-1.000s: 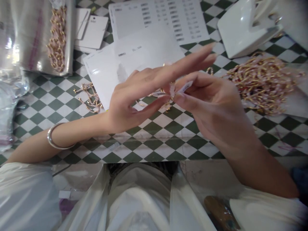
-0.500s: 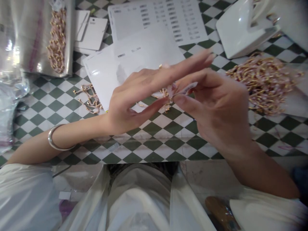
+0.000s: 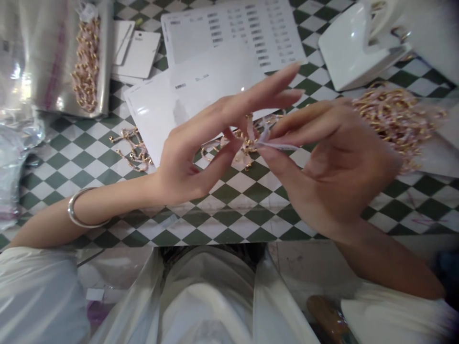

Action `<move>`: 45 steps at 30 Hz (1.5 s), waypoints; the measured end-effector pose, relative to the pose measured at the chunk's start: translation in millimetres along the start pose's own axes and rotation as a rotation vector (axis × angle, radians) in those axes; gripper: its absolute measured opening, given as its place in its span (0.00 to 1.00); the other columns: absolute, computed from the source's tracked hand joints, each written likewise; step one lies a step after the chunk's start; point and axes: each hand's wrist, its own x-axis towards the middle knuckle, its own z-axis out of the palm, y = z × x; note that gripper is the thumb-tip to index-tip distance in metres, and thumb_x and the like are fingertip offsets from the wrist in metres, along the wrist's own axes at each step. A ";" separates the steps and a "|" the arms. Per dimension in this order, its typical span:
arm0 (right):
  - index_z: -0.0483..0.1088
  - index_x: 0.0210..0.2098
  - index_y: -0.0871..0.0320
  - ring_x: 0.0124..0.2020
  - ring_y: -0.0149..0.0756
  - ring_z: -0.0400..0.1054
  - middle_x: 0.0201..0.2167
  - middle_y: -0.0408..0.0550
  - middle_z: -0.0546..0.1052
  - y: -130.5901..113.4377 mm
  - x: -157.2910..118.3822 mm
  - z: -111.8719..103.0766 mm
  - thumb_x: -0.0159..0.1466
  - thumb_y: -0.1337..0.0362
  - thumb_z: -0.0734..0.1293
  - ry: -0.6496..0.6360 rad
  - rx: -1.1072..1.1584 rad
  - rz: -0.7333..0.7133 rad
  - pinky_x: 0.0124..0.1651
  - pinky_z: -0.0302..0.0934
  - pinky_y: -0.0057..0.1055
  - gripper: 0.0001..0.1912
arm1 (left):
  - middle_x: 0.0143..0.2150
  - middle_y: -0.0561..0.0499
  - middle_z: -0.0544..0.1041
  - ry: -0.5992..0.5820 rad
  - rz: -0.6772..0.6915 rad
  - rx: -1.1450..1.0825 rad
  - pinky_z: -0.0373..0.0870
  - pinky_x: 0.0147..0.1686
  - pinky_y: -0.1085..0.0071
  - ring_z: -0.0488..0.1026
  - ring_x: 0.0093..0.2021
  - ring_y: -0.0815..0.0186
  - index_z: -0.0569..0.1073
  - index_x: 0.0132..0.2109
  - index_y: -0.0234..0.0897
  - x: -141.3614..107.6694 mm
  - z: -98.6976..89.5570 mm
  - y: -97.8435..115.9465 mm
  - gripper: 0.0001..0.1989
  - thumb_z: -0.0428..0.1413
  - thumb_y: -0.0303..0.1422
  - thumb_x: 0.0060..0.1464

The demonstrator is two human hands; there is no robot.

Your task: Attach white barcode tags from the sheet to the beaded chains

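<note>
Between both hands hangs a pink and gold beaded strand [image 3: 246, 145], partly hidden by fingers. My right hand [image 3: 330, 162] pinches a small white label [image 3: 279, 145] between thumb and forefinger, at the strand's right side. My left hand [image 3: 201, 148] has thumb and forefinger closed at the strand's left side, its other fingers stretched toward the upper right. White sheets with printed labels [image 3: 222, 71] lie beyond the hands. A small group of similar strands [image 3: 132, 148] rests left of my left hand.
A large pile of pink and gold strands [image 3: 394, 119] lies at the right. Behind it stands a white glossy holder [image 3: 351, 43]. White cards [image 3: 141, 52] and a bagged bundle of strands [image 3: 86, 67] are at the upper left. The checkered table's edge [image 3: 215, 242] runs below the hands.
My right hand has moved slightly right and turned, and the label now lies flatter. My left fingertips have shifted a little left, showing more of the strand.
</note>
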 end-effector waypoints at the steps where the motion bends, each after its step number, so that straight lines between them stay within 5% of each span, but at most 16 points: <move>1: 0.67 0.29 0.54 0.39 0.34 0.67 0.34 0.40 0.77 0.3 -0.1 0.5 0.60 0.70 0.71 0.009 -0.006 -0.016 0.46 0.60 0.43 0.09 | 0.64 0.69 0.64 -0.040 0.042 0.059 0.73 0.50 0.78 0.65 0.65 0.65 0.60 0.65 0.56 -0.2 -0.9 0.6 0.34 0.52 0.20 0.56; 4: 0.67 0.30 0.54 0.39 0.33 0.68 0.34 0.40 0.77 1.7 0.0 1.3 0.59 0.71 0.71 0.012 -0.012 -0.033 0.46 0.62 0.43 0.09 | 0.67 0.64 0.60 -0.099 0.094 0.220 0.72 0.54 0.70 0.61 0.67 0.59 0.51 0.68 0.55 -1.1 0.3 4.5 0.34 0.49 0.25 0.60; 11: 0.65 0.30 0.53 0.34 0.37 0.68 0.27 0.41 0.72 1.5 -1.9 -0.2 0.61 0.66 0.70 0.002 -0.177 -0.041 0.37 0.59 0.40 0.09 | 0.61 0.68 0.67 0.200 -0.122 -0.022 0.80 0.53 0.74 0.67 0.64 0.67 0.70 0.57 0.56 -3.6 20.8 18.2 0.27 0.57 0.21 0.56; 19: 0.64 0.27 0.53 0.30 0.34 0.60 0.20 0.39 0.65 0.3 -0.9 0.1 0.60 0.64 0.72 -0.018 -0.231 -0.061 0.36 0.56 0.37 0.12 | 0.59 0.70 0.70 0.283 -0.156 -0.050 0.82 0.47 0.74 0.71 0.60 0.67 0.72 0.54 0.55 -3.3 22.7 17.7 0.26 0.59 0.20 0.54; 28: 0.62 0.28 0.51 0.34 0.38 0.66 0.22 0.40 0.66 2.4 -0.8 -0.7 0.63 0.59 0.69 -0.053 -0.250 0.017 0.41 0.58 0.41 0.11 | 0.59 0.70 0.70 0.299 -0.218 -0.098 0.81 0.43 0.75 0.70 0.61 0.66 0.73 0.53 0.53 -1.4 22.7 21.0 0.24 0.60 0.21 0.54; 34: 0.59 0.27 0.55 0.35 0.35 0.65 0.21 0.39 0.65 5.9 2.1 -3.0 0.68 0.59 0.60 -0.007 -0.443 -0.209 0.41 0.54 0.41 0.13 | 0.59 0.69 0.70 0.277 -0.111 -0.025 0.81 0.38 0.77 0.72 0.59 0.67 0.72 0.54 0.54 -2.3 21.2 10.4 0.26 0.60 0.20 0.54; 45: 0.54 0.29 0.56 0.34 0.36 0.64 0.24 0.41 0.68 18.7 5.4 -6.7 0.66 0.62 0.60 0.029 -0.663 -0.430 0.39 0.52 0.39 0.10 | 0.60 0.63 0.70 0.227 -0.045 -0.020 0.81 0.41 0.79 0.73 0.57 0.67 0.72 0.56 0.50 -1.6 18.8 6.3 0.27 0.58 0.18 0.54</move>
